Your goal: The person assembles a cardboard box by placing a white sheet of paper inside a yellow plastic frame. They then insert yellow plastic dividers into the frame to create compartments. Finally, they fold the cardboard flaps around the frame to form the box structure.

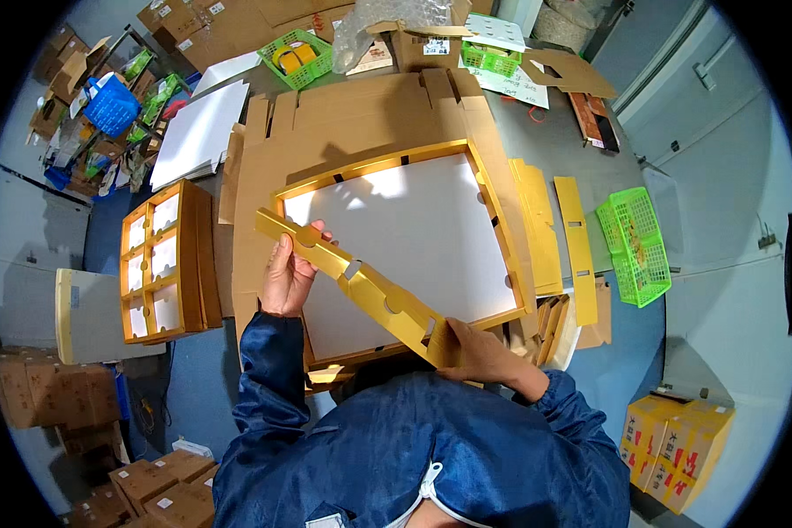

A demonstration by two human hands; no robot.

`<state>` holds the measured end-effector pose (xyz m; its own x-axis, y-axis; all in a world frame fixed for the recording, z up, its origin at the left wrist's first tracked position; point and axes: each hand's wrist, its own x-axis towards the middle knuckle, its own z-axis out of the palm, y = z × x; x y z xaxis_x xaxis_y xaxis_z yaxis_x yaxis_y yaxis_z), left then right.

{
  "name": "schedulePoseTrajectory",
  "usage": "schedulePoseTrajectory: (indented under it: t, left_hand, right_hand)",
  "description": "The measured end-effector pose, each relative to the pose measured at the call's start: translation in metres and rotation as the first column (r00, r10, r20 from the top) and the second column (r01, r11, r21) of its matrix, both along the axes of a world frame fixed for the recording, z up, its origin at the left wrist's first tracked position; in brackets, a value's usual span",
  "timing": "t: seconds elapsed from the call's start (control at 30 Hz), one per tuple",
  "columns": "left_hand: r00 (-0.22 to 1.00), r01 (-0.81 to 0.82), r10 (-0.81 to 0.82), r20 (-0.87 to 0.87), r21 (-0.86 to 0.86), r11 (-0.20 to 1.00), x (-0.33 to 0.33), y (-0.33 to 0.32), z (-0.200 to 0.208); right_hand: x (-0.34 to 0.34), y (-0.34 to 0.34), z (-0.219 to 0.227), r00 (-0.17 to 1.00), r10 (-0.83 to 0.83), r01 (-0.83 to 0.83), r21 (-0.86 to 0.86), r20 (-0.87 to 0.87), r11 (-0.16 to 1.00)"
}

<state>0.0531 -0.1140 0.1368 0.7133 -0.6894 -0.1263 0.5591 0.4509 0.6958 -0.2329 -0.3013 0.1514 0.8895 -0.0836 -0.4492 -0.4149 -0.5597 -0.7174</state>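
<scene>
The grey counter point(546, 145) bears a flat cardboard sheet point(361, 106) with a shallow gold-rimmed tray point(422, 229) on it, and over the tray, toward the counter's near edge, a notched gold strip point(365, 290) slants from the left hand point(289, 280), pinching near its far-left end, to the right hand point(482, 352), grasping its near-right end.

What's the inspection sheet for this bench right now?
Surface: grey table, largely covered by cardboard.
Job's things: notched gold strip, slanting over a gold-rimmed tray with a white bottom.
Clutter: flat strips and green basket on the right; bubble wrap at the far edge.
Grips: left grip and right grip hold the gold strip near opposite ends.
Cables: what looks like dark cord on the floor, left.
Surroundings: cartons lower right.
</scene>
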Motion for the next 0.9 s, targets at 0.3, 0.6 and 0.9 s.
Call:
schedulePoseTrajectory:
  t: [0.3,0.6,0.9]
  left_hand:
    - [0.998,-0.024,0.024,-0.061,-0.005,1.000,0.003,0.004,0.006]
    - [0.869,0.464,-0.462,0.175,0.035,0.885,-0.095,-0.035,-0.009]
    - [0.967,0.238,-0.242,-0.076,-0.054,0.970,-0.086,-0.028,-0.004]
  right_hand:
    - [0.001,0.005,-0.001,0.980,-0.124,0.108,0.106,0.158,0.988]
    - [0.043,-0.005,0.005,0.993,-0.115,0.083,0.578,0.019,0.812]
    - [0.041,0.000,-0.006,0.953,-0.278,0.299,0.529,-0.122,0.794]
